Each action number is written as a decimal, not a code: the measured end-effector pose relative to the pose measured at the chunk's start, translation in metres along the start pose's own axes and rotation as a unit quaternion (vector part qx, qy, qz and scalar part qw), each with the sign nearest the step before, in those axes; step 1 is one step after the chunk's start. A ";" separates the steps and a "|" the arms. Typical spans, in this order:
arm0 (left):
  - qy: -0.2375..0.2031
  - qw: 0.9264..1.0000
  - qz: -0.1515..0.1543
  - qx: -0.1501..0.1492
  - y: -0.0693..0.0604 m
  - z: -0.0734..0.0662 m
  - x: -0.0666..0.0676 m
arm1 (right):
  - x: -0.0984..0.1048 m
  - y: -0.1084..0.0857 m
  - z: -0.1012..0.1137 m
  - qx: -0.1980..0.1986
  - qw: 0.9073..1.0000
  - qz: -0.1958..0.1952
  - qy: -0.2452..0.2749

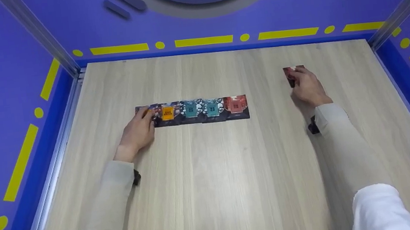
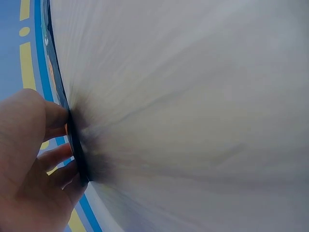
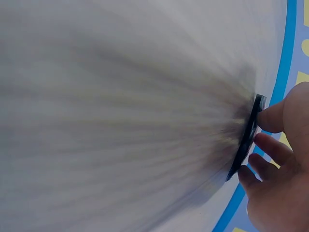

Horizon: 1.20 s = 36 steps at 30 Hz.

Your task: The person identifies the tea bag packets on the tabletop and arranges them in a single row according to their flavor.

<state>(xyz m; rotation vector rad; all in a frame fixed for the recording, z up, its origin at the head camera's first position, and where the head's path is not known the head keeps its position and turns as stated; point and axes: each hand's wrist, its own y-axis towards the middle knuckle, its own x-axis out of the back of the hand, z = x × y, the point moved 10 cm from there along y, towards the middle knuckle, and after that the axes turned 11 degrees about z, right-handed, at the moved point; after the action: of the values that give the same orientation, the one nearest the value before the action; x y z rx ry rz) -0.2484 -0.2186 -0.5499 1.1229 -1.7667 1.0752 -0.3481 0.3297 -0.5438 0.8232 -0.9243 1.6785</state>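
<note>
A row of small flat square packets lies across the table, with dark lower edges touching or overlapping. My left hand (image 1: 137, 131) is over the leftmost packet (image 1: 152, 106), thumb and bent fingers at its sides; most of its face is hidden. Rightward follow a packet with an orange label (image 1: 168, 114), two with teal labels, and a red packet (image 1: 236, 106) at the end. Far off to the right, my right hand (image 1: 308, 86) holds another red packet (image 1: 288, 75) by thumb and fingers. The right wrist view shows this packet (image 3: 247, 137) edge-on, partly behind the fingertips.
The light wood table (image 1: 212, 176) is bounded by blue panels (image 1: 217, 23) with yellow marks at the back and both sides. Metal posts (image 1: 51, 40) stand at the back corners. A dark wrist device (image 1: 313, 125) shows beneath the right sleeve.
</note>
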 end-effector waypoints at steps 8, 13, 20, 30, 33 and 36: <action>0.000 1.000 0.000 -0.002 0.000 0.000 0.000 | -0.002 -0.001 -0.001 -0.009 1.000 0.010 -0.010; -0.006 1.000 0.003 0.000 0.000 0.002 -0.001 | -0.003 -0.004 0.006 0.002 0.999 0.016 -0.039; -0.009 1.000 0.009 0.007 -0.001 0.001 -0.001 | -0.003 -0.011 0.018 0.022 0.997 0.006 -0.076; -0.006 1.000 0.006 0.008 -0.001 0.000 0.000 | -0.007 -0.021 0.026 0.035 0.997 0.017 -0.068; -0.007 1.000 0.004 0.009 -0.001 0.000 0.000 | -0.010 -0.024 0.028 0.033 0.997 0.028 -0.064; -0.008 1.000 0.008 0.010 -0.001 0.000 -0.001 | -0.013 -0.028 0.030 0.033 0.997 0.035 -0.061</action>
<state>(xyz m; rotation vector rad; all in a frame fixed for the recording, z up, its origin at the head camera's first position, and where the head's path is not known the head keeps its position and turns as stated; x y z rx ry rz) -0.2468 -0.2189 -0.5507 1.1348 -1.7830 1.0994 -0.3148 0.3030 -0.5356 0.9562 -0.9943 1.7429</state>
